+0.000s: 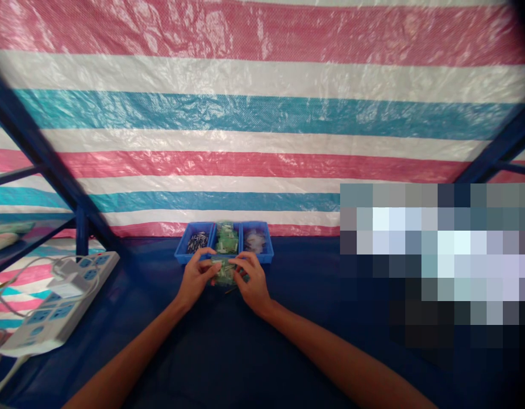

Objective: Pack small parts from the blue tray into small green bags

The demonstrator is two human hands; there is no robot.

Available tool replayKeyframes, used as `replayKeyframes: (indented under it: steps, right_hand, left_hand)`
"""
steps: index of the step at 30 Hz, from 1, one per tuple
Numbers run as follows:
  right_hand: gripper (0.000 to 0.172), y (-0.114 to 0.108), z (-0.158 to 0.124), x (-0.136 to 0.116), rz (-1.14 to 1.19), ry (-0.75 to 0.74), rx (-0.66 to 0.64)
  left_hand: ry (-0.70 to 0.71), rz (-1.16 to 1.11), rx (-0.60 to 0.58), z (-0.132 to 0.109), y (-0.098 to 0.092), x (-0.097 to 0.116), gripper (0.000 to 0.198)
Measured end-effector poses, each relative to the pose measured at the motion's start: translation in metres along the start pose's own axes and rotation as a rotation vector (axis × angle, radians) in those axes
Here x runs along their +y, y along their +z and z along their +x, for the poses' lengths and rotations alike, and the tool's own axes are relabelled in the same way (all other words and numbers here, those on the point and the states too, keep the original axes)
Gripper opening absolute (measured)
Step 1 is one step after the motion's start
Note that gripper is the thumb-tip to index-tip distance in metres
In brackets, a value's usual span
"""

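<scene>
A: Hands?
B: Left hand (197, 278) and right hand (253, 282) both pinching a green packet (223, 272), one at each side, fingers curled in.
A: Packet location?
B: Between the hands, just on the near side of three blue bins (266, 259). Can't tell if it touches the table (203, 352). Thin dark piece (230, 291) just below, near right fingers; too blurred to ID.
A: Bins?
B: Side by side. Left: slim dark-and-silver pieces (198, 242). Middle: more green packets (227, 237). Right: translucent pieces (254, 241).
A: Further out?
B: White power strip (62, 309) on the left, cable looped over it. Striped tarp (262, 116) behind, blue frame bars (53, 163) either side.
</scene>
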State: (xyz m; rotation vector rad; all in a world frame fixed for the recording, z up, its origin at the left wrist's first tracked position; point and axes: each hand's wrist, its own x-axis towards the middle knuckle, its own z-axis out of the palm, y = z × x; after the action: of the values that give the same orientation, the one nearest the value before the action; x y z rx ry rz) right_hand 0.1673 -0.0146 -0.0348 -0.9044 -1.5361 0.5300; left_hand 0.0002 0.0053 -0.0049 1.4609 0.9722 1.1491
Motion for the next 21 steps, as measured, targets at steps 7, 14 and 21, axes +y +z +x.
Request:
replayKeyframes:
  steps: [7, 14, 21]
  right_hand:
    - [0.01, -0.001, 0.0011, -0.0021, -0.015, 0.047, 0.036]
    - [0.009, 0.0009, 0.0001, -0.0018, 0.005, 0.09, 0.031]
    - [0.027, 0.0042, -0.0016, 0.0026, 0.108, 0.1, 0.047]
  left_hand:
    - [0.153, 0.295, -0.06, -0.0035, -0.0009, 0.0073, 0.031]
    - [0.306, 0.534, -0.08, -0.0031, -0.0049, 0.0071, 0.024]
    - [0.186, 0.353, 0.071, -0.0017, -0.0039, 0.0016, 0.023]
